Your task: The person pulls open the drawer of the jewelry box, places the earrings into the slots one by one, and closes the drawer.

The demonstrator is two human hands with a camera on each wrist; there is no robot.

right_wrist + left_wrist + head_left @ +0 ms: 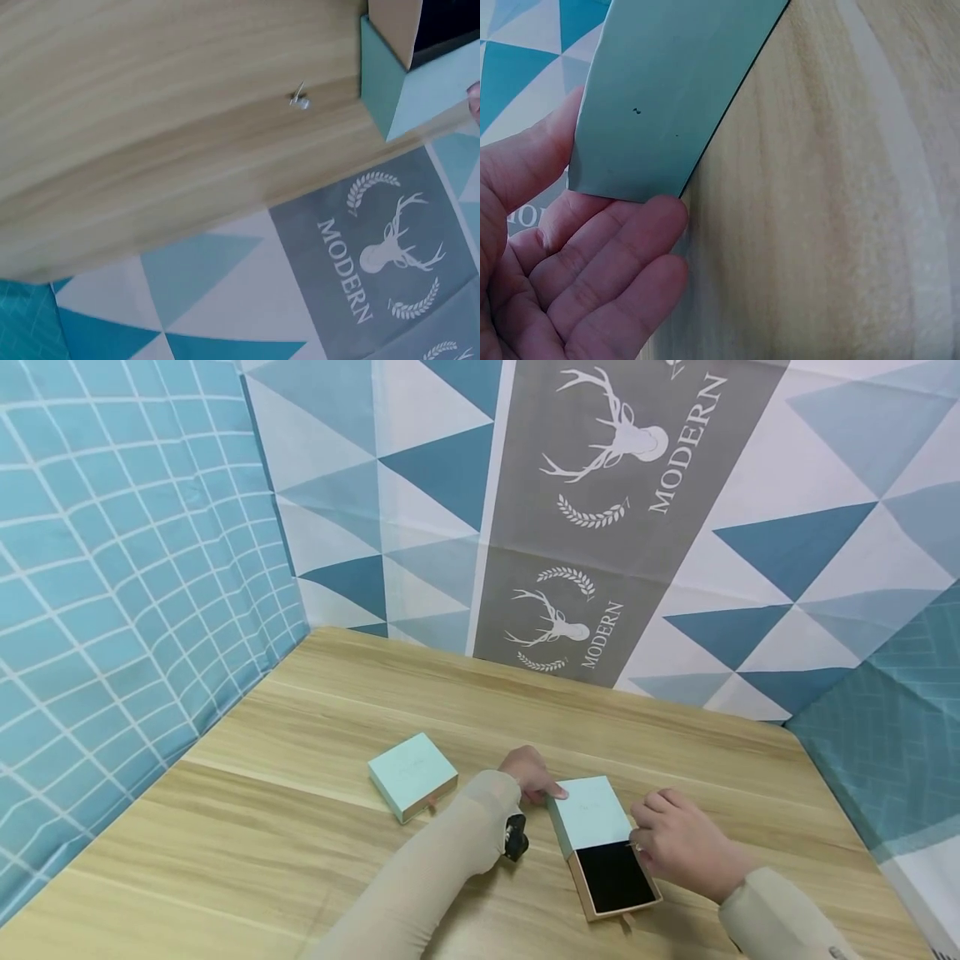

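A pale green box (592, 810) lies on the table with its black-lined drawer (617, 877) pulled out toward me. My left hand (528, 772) grips the far left corner of the box, thumb on one face and fingers beneath the edge in the left wrist view. Above the right side of the drawer, my right hand (682, 839) has its fingers curled, and a small pale, shiny thing (632, 844) shows at the fingertips. In the right wrist view a small stud earring (300, 100) lies on the wood beside the box; my right hand is out of that view.
A second pale green box (412, 772), closed, stands to the left on the wooden table (300, 777). A ribbon tab (627, 923) sticks out from the drawer front. Patterned cloth (420, 510) hangs behind the table, with blue checked cloth (112, 568) on the left.
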